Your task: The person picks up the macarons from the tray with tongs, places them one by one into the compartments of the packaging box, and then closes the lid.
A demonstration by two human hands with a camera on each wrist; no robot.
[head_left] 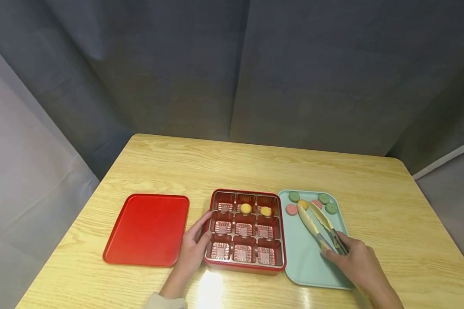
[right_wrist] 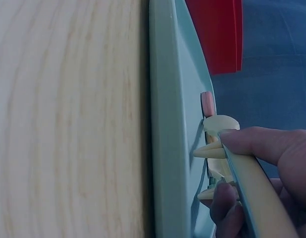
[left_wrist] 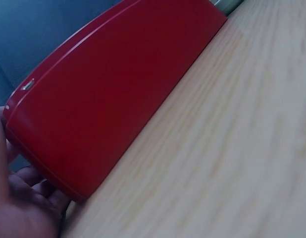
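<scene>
At the left side of a red box (head_left: 244, 266) my left hand (head_left: 193, 246) grips the wall, thumb at the rim. Its curled fingers show at the box's corner in the left wrist view. The box carries a divided insert; two yellow macarons (head_left: 245, 208) sit in its back row, in the middle and right compartments. My right hand (head_left: 357, 262) holds a pair of cream-tipped tongs (head_left: 313, 225) over the mint tray (head_left: 303, 257). The tongs' tips are spread, close about a yellow macaron (head_left: 303, 204). Thumb and fingers squeeze the handles from both sides in the right wrist view.
Several green macarons (head_left: 331, 208) and two pink macarons (head_left: 291, 209) lie at the tray's back end. A flat red lid (head_left: 147, 229) lies on the wooden table (head_left: 216, 161) left of the box. Grey curtains (head_left: 178, 77) stand behind the table.
</scene>
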